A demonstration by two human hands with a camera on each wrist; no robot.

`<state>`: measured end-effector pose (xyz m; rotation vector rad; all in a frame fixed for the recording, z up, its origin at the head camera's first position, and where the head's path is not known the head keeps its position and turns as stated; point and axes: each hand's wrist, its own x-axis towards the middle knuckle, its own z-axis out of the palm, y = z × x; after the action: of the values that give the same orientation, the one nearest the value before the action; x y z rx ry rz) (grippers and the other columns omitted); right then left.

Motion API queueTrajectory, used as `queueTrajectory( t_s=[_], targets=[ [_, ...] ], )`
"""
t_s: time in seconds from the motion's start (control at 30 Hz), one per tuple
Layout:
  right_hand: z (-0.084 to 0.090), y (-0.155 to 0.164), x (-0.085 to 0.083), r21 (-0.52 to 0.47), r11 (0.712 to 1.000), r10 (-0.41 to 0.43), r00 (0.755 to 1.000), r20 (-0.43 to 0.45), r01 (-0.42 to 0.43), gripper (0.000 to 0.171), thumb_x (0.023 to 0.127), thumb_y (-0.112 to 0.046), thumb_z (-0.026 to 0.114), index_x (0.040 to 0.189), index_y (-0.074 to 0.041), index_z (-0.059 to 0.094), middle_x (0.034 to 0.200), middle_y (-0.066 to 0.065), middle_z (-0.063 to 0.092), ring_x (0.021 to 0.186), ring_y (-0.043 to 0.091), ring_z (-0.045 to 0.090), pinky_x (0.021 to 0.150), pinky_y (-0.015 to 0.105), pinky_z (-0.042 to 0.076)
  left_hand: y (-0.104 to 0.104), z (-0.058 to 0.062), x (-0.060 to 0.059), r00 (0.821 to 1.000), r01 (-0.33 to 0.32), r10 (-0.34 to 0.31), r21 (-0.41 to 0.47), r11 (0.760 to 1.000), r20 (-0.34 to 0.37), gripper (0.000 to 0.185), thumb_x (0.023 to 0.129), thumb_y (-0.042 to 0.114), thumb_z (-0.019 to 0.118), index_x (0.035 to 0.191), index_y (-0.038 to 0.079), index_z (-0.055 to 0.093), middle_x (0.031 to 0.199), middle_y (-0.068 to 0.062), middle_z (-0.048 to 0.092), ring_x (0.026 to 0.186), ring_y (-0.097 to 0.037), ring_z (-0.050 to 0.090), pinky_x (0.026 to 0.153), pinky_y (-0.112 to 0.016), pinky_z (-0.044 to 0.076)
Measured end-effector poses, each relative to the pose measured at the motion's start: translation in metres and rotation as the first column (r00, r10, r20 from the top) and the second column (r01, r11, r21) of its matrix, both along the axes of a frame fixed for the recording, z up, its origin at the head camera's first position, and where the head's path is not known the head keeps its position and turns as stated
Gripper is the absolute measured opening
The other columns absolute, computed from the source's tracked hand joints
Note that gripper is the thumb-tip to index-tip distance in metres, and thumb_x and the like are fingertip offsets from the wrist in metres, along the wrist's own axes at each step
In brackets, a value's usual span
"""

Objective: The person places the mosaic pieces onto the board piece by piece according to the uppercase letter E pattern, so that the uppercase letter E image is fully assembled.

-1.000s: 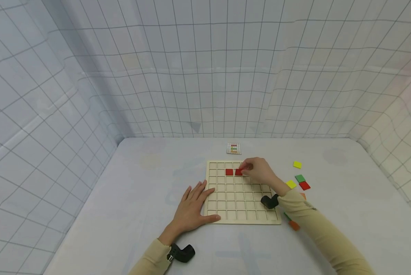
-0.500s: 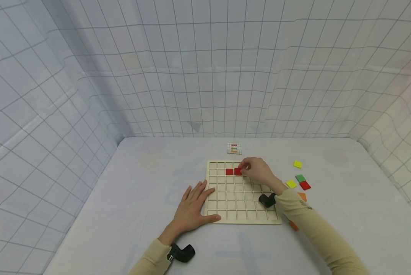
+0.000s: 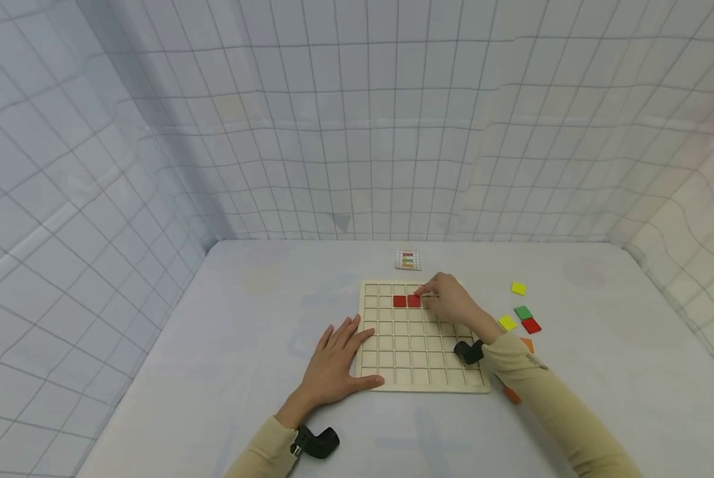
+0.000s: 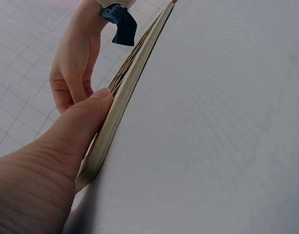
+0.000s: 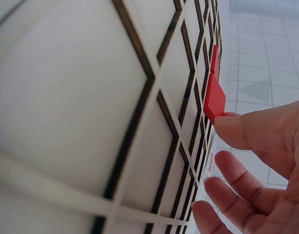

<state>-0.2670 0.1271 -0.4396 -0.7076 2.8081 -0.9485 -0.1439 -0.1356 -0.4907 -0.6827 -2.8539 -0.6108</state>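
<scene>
Little has moved since the earlier frames: the right hand (image 3: 455, 302) is staying over the same cells of the board (image 3: 392, 345), its fingertips now sitting slightly further right along the second red tile (image 3: 414, 301). Its thumb and forefinger are closing narrowly on that tile's right edge; the right wrist view is showing the thumb tip (image 5: 237, 129) touching the tile's corner (image 5: 215, 100), the tile appearing, as far as this steep angle allows, to be sitting in its cell. Remaining fingers (image 5: 237, 175) are curling loosely beneath, holding nothing. A first red tile (image 3: 399, 301) is lying in the cell just left of it, both in the board's second row from the far edge.

The left hand (image 3: 335, 358) is lying flat with fingers spread and straight, its thumb (image 4: 86, 122) pressing against the board's near-left edge (image 4: 117, 105).

Loose tiles are lying on the table (image 3: 243, 345) right of the board: a yellow one (image 3: 518, 289) farthest, then green (image 3: 523, 312), yellow (image 3: 507, 322) and red (image 3: 531, 326) close together, and orange ones (image 3: 512, 394) partly hidden by the right sleeve. A small pattern card (image 3: 408, 259) is lying just beyond the board's far edge.
</scene>
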Motion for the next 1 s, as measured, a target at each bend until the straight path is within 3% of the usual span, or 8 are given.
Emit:
queueTrajectory(
  t_s=[0.4,0.63,0.83,1.0],
  targets=[
    [-0.003,0.004,0.001,0.028,0.999,0.021,1.0,-0.003,-0.021,0.022,0.092,-0.005,0.058,0.107,-0.006,0.073,0.106,0.012,0.052,0.098,0.029,0.048,0.082,0.044,0.041,0.001,0.001,0.001,0.999,-0.012,0.013,-0.026,1.0,0.043,0.088,0.079,0.073,0.053,0.147,0.021,0.037,0.155,-0.006,0.021,0.142,-0.022,0.013,0.113,-0.045,0.005],
    [-0.004,0.007,0.0,0.047,0.996,0.082,0.995,-0.049,-0.08,0.025,0.089,-0.003,0.06,0.111,-0.003,0.071,0.102,0.013,0.055,0.094,0.029,0.048,0.076,0.041,0.041,0.001,0.001,0.0,0.999,-0.018,0.02,-0.037,0.999,0.038,0.089,0.078,0.075,0.052,0.147,0.022,0.036,0.156,-0.005,0.02,0.143,-0.02,0.012,0.113,-0.044,0.004],
    [-0.004,0.012,0.003,0.114,0.98,0.174,0.979,-0.106,-0.162,0.029,0.089,-0.008,0.063,0.117,0.0,0.067,0.103,0.016,0.056,0.096,0.033,0.049,0.082,0.047,0.041,0.001,0.002,-0.001,1.0,-0.015,0.016,-0.034,0.999,0.027,0.089,0.078,0.075,0.051,0.147,0.021,0.037,0.155,-0.007,0.021,0.142,-0.022,0.013,0.113,-0.046,0.006],
    [-0.007,0.019,0.008,0.072,0.972,0.228,0.97,-0.081,-0.222,0.031,0.091,-0.008,0.062,0.12,0.003,0.063,0.111,0.018,0.056,0.103,0.035,0.05,0.086,0.048,0.043,0.001,0.002,0.0,1.0,-0.013,0.014,-0.026,1.0,0.024,0.088,0.078,0.073,0.054,0.146,0.02,0.038,0.155,-0.008,0.022,0.142,-0.023,0.015,0.113,-0.047,0.008]
  ],
)
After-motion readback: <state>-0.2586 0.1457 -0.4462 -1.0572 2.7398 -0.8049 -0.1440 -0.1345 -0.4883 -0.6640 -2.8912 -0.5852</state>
